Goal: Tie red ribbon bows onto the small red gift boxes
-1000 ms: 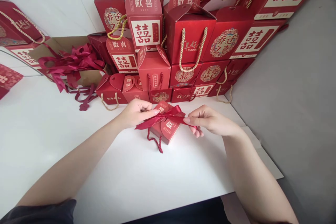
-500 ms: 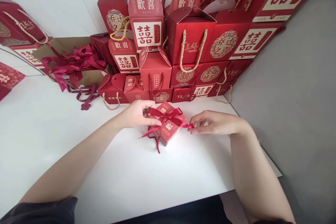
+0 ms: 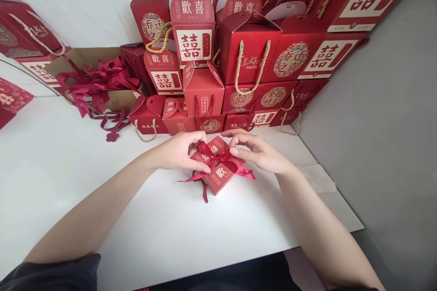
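Note:
A small red gift box (image 3: 218,181) with white characters on its flaps stands on the white table, with a dark red ribbon bow (image 3: 221,157) tied across its top. My left hand (image 3: 180,151) is closed at the box's left side, thumb and fingers around the bow's left loop. On the other side, the thumb and forefinger of my right hand (image 3: 256,150) pinch the bow's right loop, the other fingers reaching over the box's back corner. One ribbon tail hangs out to the right, another to the left. A dark red cord handle (image 3: 205,193) dangles at the box's front left.
Red gift boxes (image 3: 242,50) with rope handles are stacked along the back. At the back left, an open cardboard box (image 3: 75,54) holds tangled red ribbons (image 3: 112,75). A grey wall (image 3: 382,122) borders the white table (image 3: 143,232) on the right.
My right hand has let go of the right ribbon tail and moved left and up to the bow's right loop. The left hand stays almost in place.

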Demonstrator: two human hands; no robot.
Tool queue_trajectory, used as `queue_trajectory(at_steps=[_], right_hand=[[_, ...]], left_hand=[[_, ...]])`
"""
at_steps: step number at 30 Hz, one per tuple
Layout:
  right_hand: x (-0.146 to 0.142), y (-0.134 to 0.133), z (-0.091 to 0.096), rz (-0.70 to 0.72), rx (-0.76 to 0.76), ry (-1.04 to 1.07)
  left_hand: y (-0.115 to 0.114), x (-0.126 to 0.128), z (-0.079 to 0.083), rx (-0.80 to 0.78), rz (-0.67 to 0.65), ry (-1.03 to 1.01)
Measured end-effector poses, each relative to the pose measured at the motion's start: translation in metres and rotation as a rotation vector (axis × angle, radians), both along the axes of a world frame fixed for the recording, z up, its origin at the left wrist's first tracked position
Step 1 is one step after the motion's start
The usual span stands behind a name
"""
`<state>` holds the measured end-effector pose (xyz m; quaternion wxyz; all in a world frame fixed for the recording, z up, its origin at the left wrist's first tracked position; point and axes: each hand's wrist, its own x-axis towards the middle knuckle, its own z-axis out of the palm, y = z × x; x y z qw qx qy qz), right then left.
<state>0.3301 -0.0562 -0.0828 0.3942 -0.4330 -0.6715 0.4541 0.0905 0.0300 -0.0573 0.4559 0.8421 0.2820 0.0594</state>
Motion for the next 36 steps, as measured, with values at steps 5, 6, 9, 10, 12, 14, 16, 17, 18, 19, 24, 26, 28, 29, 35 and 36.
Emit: queue_trajectory(at_steps=[5,6,9,10,12,14,16,17,18,19,24,26,28,29,35,36], right_hand=[[-0.002,0.002,-0.005,0.06,-0.051,0.137],[-0.004,0.004,-0.007,0.063,-0.054,0.172],[-0.013,0.011,-0.014,0.048,-0.08,0.276],[-0.017,0.013,-0.017,0.037,-0.093,0.301],[-0.022,0.017,-0.021,0.012,-0.112,0.314],[-0.024,0.018,-0.024,-0.019,-0.104,0.295],[-0.024,0.019,-0.025,-0.051,-0.068,0.262],[-0.023,0.019,-0.025,-0.063,-0.044,0.24],[-0.022,0.018,-0.024,-0.071,-0.019,0.215],[-0.021,0.018,-0.023,-0.079,0.004,0.19],[-0.013,0.013,-0.013,-0.155,0.09,0.098],[-0.006,0.007,-0.004,-0.215,0.16,0.02],[0.001,-0.002,0.006,-0.242,0.191,-0.099],[0.006,-0.007,0.012,-0.213,0.15,-0.162],[0.021,-0.024,0.026,0.084,-0.144,-0.304],[0.022,-0.024,0.025,0.094,-0.181,-0.289]], left_hand=[[-0.007,0.004,0.008,0.004,-0.042,0.033],[-0.008,0.004,0.009,0.005,-0.049,0.038],[-0.008,0.005,0.009,-0.006,-0.056,0.046],[-0.008,0.005,0.009,-0.005,-0.059,0.047],[-0.007,0.005,0.008,0.023,-0.062,0.051],[-0.005,0.004,0.008,0.075,-0.064,0.061],[-0.004,0.003,0.009,0.106,-0.084,0.058],[-0.004,0.003,0.008,0.115,-0.092,0.047],[-0.003,0.003,0.008,0.122,-0.093,0.028],[-0.003,0.003,0.007,0.13,-0.078,0.001],[-0.008,0.008,-0.001,0.173,0.076,-0.141],[-0.011,0.01,-0.004,0.203,0.098,-0.141],[-0.014,0.011,-0.007,0.242,0.117,-0.127],[-0.015,0.011,-0.008,0.262,0.124,-0.12],[-0.018,0.015,-0.011,0.291,0.14,-0.08],[-0.018,0.015,-0.011,0.292,0.147,-0.078]])
